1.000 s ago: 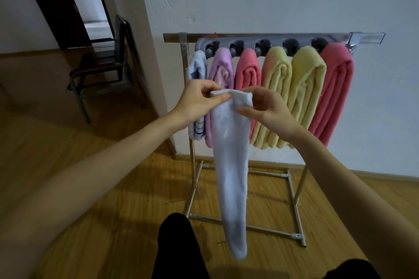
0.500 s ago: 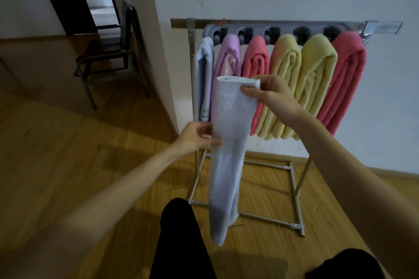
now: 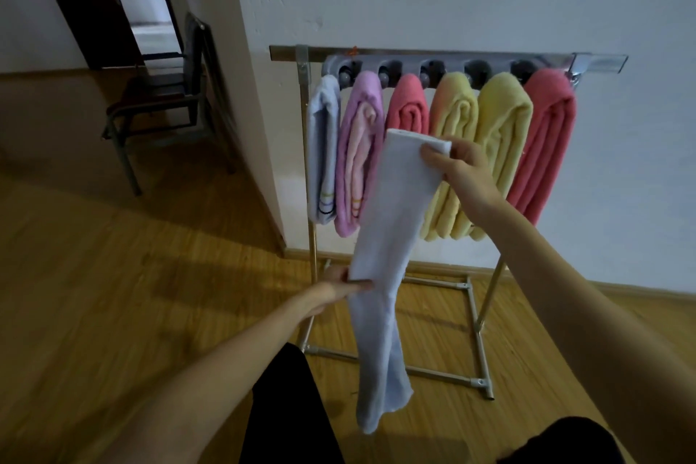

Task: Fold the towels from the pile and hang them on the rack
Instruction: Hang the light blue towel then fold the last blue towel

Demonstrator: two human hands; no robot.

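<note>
The pale blue towel (image 3: 388, 237), folded into a long narrow strip, hangs nearly straight down in front of me, its long axis vertical and leaning slightly to my left toward the bottom, its loose end near the wood floor (image 3: 150, 294). My right hand (image 3: 465, 169) pinches its top corner, so nearly all the towel hangs below that grip. My left hand (image 3: 335, 292) pinches the strip's left edge about midway down, thumb on the front. Half a second ago my left hand was higher on the strip; it has slid down since. Behind the towel stands the metal rack (image 3: 452, 62), with six folded towels hanging on it.
</note>
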